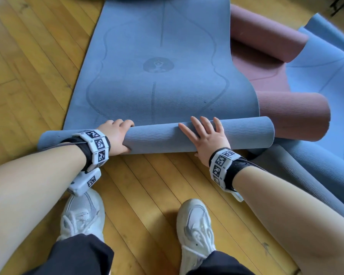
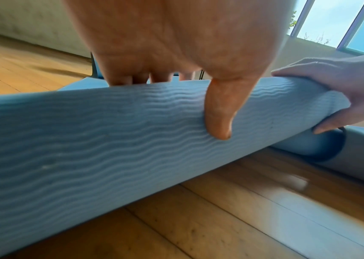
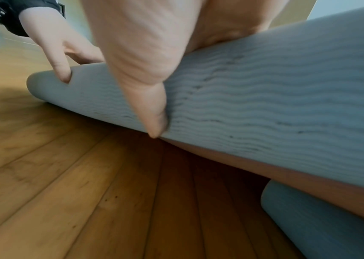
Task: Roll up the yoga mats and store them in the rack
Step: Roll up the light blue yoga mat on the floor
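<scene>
The blue yoga mat (image 1: 163, 76) lay on the wooden floor (image 1: 28, 66), its near end rolled. The left hand (image 1: 117, 135) curled around the roll; the right hand (image 1: 207, 135) pressed on it, fingers spread.

Bright daylight comes in through the tall glass window (image 2: 331, 26) and shines on the yellow wooden floor (image 2: 287, 184). Both wrist pictures look blurry up close and bend at the edges.

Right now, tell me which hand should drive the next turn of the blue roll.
Probably the left hand: its fingers curl over the blue roll with the thumb underneath. The right hand lies flat on top.
</scene>
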Demonstrator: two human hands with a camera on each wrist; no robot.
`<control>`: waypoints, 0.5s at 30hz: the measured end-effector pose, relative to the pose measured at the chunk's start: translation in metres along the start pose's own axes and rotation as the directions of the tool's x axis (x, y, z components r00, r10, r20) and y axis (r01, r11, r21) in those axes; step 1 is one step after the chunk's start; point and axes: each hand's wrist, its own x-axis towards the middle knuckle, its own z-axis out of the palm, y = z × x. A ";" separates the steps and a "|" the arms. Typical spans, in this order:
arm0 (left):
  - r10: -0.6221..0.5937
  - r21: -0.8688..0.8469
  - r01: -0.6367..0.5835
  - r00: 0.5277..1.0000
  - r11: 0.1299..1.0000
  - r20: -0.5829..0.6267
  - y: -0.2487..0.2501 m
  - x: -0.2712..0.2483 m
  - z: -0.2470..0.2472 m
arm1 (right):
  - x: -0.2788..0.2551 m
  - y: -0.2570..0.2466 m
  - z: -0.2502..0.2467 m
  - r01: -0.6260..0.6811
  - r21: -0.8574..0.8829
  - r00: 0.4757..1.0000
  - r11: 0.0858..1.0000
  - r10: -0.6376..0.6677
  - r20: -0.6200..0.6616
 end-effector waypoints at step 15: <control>-0.057 0.111 0.069 0.993 0.991 -0.107 0.000 0.020 0.002 | 0.031 0.022 -0.033 0.081 0.083 0.996 0.993 -0.079 -0.029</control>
